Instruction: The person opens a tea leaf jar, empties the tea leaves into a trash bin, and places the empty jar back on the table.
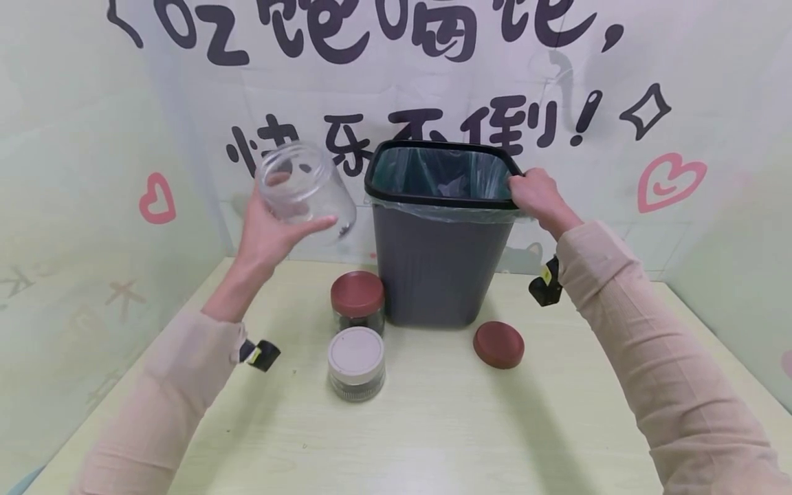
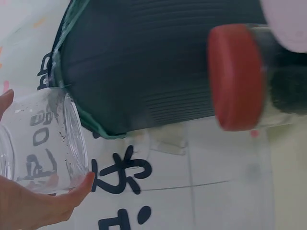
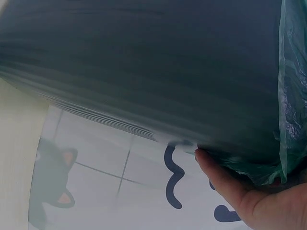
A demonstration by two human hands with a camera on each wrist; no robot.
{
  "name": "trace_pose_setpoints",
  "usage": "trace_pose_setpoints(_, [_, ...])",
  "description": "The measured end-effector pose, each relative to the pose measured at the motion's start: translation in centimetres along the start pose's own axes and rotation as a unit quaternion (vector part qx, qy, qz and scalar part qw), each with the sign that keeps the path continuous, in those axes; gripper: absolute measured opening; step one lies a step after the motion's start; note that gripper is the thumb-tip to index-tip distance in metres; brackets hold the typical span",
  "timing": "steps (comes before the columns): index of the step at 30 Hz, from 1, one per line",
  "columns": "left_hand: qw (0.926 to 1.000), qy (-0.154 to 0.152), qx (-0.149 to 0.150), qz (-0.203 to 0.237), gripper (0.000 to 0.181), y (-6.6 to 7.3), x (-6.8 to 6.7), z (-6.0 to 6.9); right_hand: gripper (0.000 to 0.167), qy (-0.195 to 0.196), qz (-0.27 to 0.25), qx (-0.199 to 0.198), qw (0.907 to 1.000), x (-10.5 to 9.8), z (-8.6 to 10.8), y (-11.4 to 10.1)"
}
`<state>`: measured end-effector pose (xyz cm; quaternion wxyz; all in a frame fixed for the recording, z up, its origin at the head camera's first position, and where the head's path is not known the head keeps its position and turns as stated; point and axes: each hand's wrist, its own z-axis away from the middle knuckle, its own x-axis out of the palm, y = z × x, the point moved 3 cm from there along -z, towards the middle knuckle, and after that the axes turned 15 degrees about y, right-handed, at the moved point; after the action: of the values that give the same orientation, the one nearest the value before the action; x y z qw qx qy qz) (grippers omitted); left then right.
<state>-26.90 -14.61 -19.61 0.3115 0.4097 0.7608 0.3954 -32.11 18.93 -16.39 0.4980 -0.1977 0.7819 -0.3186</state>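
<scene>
My left hand (image 1: 262,230) holds a clear wide-mouthed jar (image 1: 337,199) in the air, left of the trash bin (image 1: 439,268). The jar is tilted, its open mouth toward the upper left in the head view. A few dark specks cling inside the jar (image 2: 45,139) in the left wrist view. My right hand (image 1: 538,196) grips the right end of the bin's black rim, over the green liner bag (image 1: 427,168). The right wrist view shows the thumb of that hand (image 3: 273,208) against the bin's outside; its other fingers are hidden there.
Left of the bin stands a jar with a red lid (image 1: 357,294); nearer me is a jar with a white lid (image 1: 356,361). Both have dark contents. A loose red lid (image 1: 498,344) lies on the table (image 1: 421,426) at right. A printed wall (image 1: 619,179) rises behind.
</scene>
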Motion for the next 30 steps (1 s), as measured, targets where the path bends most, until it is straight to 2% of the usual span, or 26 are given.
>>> trace_pose_setpoints(4, [0.9995,-0.029,-0.014,0.005,0.089,-1.7,0.1,1.9,0.022,0.006,-0.004,0.002,1.0000,-0.1,0.0,0.2])
trace_pose_setpoints(10, [0.9949,-0.098,-0.023,-0.004,0.088,-3.1,0.8,4.6,0.019,0.011,-0.011,0.003,0.9999,0.0,0.0,0.3])
trace_pose_setpoints(15, [0.9856,-0.167,-0.026,-0.006,0.090,-3.4,2.1,6.8,0.021,0.009,-0.011,0.005,0.9999,0.1,0.0,0.2])
trace_pose_setpoints(19, [0.9788,-0.203,-0.025,-0.003,0.086,-3.1,3.7,8.6,0.021,0.009,-0.012,0.007,0.9999,0.1,0.0,0.2])
trace_pose_setpoints(23, [0.9766,-0.212,-0.034,-0.003,0.084,-2.4,5.3,10.2,0.020,0.008,-0.012,0.006,0.9999,0.1,0.0,0.2])
trace_pose_setpoints(27, [0.9767,-0.207,-0.054,0.019,0.085,-1.9,7.1,11.9,0.020,0.010,-0.012,0.006,0.9999,0.1,0.0,0.2])
trace_pose_setpoints(30, [0.9784,-0.201,-0.042,0.024,0.085,-1.9,8.6,13.1,0.019,0.012,-0.010,0.005,0.9999,0.1,0.0,0.2])
